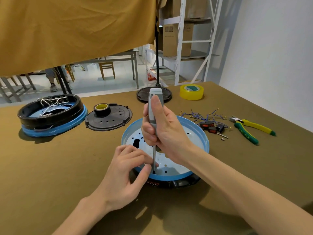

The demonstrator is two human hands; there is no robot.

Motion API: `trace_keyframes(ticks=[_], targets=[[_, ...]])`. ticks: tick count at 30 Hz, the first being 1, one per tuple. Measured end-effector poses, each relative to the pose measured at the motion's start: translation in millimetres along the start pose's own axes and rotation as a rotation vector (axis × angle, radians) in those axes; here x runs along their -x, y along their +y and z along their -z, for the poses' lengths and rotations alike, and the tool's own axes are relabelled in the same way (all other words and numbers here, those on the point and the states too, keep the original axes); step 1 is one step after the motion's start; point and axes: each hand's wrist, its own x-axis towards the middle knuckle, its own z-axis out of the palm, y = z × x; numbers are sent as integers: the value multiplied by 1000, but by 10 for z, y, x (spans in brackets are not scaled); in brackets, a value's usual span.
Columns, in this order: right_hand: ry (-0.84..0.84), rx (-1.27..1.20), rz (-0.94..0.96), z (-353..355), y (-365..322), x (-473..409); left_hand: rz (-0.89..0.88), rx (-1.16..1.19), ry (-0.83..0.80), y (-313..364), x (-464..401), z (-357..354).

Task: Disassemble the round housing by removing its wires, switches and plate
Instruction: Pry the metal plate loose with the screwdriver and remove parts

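My left hand (128,165) pinches the thin metal shaft of the screwdriver (155,116) just above its tip, which stands upright inside the near edge of the round housing (201,133), blue-rimmed and white inside, on the worktop (59,167). My right hand (162,131) is wrapped round the grey handle, thumb up along it. Just right of the housing lie the removed wires (201,114) and switches (211,127), with green-and-yellow pliers (250,128) beyond them. Farther left sit a black plate (116,122) carrying a tape roll (102,109), and a second housing (52,114) with white wires inside
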Motion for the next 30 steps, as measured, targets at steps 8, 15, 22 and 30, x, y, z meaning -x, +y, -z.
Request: trace_keyframes(ticks=[8,15,22,30], targets=[[-32,96,74,-119,-44,48,17,17,29,11,12,-10],[-51,106,103,-118,-76,82,50,23,37,51,11,-11],[-132,137,155,-171,-80,132,84,65,50,125,4,8],[-90,179,148,-89,-94,135,152,234,-5,185,-139,123]])
